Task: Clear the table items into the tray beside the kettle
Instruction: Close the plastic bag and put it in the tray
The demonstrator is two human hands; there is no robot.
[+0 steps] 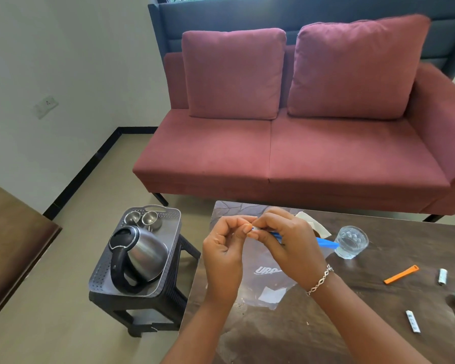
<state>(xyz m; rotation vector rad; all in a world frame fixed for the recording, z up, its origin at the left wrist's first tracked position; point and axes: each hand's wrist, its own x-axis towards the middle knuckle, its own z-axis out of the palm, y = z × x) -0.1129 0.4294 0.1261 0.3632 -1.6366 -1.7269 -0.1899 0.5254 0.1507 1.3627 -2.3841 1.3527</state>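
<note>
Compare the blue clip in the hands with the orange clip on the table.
Colour: the blue clip is blue, the orange clip orange.
Hold: the right hand grips the blue clip and the left hand pinches its end; nothing touches the orange clip.
Place: the blue clip sits along the top of the clear bag; the orange clip lies bare on the table.
Both are slim plastic sticks.

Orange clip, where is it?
In the head view, the orange clip lies on the table at right, just nearer than the glass, left of a small packet.
</note>
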